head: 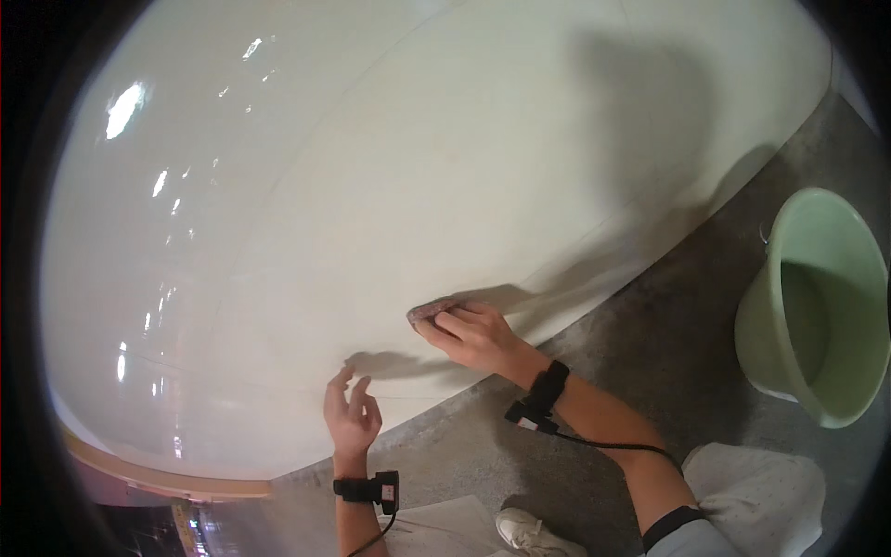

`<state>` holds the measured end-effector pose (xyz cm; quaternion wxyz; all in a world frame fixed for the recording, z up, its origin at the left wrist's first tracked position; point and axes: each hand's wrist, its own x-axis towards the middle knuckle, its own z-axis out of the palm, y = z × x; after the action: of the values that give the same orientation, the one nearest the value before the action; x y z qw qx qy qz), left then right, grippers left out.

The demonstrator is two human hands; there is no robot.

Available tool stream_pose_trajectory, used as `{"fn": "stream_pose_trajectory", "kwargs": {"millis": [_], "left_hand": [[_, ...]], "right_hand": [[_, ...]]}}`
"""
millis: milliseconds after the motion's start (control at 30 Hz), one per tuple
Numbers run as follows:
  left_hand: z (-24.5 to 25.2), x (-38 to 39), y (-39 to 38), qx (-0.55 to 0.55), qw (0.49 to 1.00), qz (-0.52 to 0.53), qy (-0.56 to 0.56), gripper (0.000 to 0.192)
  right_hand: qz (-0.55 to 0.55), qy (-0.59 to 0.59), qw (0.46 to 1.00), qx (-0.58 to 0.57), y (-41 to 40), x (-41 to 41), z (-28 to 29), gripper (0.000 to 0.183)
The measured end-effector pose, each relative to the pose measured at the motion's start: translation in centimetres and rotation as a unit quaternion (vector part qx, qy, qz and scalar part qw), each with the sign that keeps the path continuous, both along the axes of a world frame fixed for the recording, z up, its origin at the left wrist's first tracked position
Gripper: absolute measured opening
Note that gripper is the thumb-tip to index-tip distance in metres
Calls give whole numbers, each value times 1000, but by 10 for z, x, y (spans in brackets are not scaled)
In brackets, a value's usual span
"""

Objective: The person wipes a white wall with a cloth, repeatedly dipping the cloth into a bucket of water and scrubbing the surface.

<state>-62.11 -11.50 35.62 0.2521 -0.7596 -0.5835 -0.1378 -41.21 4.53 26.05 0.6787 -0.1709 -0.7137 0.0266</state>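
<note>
My right hand grips a brownish scrubbing pad and holds it against a glossy white wall. Thin joint lines run across this pale surface. Lower and to the left, my left hand is raised with bent fingers apart and nothing in them. Its fingertips are close to the wall; whether they touch it I cannot tell. Each wrist wears a black strap with a small device and a cable.
A light green plastic bucket stands on the grey floor at the right, with what looks like liquid inside. My white shoe is at the bottom. Beige trim edges the wall at lower left. Shadows fall across the wall.
</note>
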Motion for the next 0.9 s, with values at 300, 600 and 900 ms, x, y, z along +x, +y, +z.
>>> {"fn": "stream_pose_trajectory", "kwargs": {"millis": [300, 600, 900], "left_hand": [[-10, -24, 0, 7, 999, -1, -47, 37], [-18, -29, 6, 5, 996, -4, -85, 35], [-27, -22, 22, 81, 995, -12, -53, 30]], "right_hand": [[-297, 259, 899, -189, 107, 141, -21, 20], [-235, 312, 826, -406, 74, 103, -90, 15], [30, 47, 912, -406, -18, 13, -94, 7]]}}
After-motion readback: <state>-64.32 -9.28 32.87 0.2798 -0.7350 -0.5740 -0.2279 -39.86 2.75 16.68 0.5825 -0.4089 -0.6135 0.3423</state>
